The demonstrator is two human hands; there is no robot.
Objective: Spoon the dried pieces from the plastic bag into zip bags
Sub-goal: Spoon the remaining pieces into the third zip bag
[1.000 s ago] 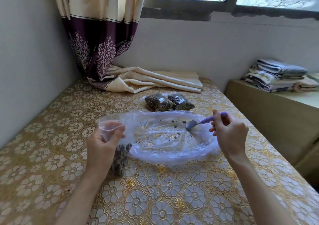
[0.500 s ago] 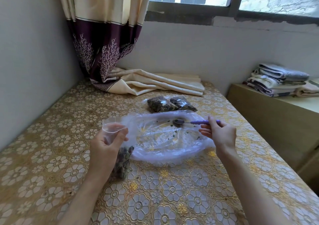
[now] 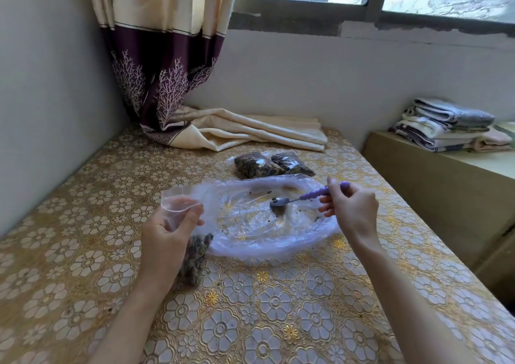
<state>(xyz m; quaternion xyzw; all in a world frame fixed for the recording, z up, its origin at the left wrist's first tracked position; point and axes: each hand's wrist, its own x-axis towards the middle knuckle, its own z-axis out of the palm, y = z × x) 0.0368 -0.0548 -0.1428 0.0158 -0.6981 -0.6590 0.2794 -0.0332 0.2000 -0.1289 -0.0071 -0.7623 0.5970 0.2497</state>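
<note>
A large clear plastic bag (image 3: 259, 224) lies spread flat on the table, with only a few dark dried crumbs scattered on it. My right hand (image 3: 351, 207) pinches the purple handle of a small metal spoon (image 3: 281, 202), whose bowl hovers just above the bag's right middle with a few dark bits in it. My left hand (image 3: 167, 232) grips a small zip bag (image 3: 195, 257) by its open mouth at the large bag's left edge. Dark dried pieces fill the lower part of that zip bag, which stands on the table.
Two filled zip bags (image 3: 267, 165) lie just behind the plastic bag. A folded cream cloth (image 3: 250, 132) and the curtain (image 3: 164, 65) sit at the back of the gold-flowered table (image 3: 250, 322). A low cabinet (image 3: 446, 185) with folded towels stands to the right.
My right hand has drawn the spoon back from the far side of the plastic bag toward its right middle. My left hand keeps the zip bag's mouth held open in the same place.
</note>
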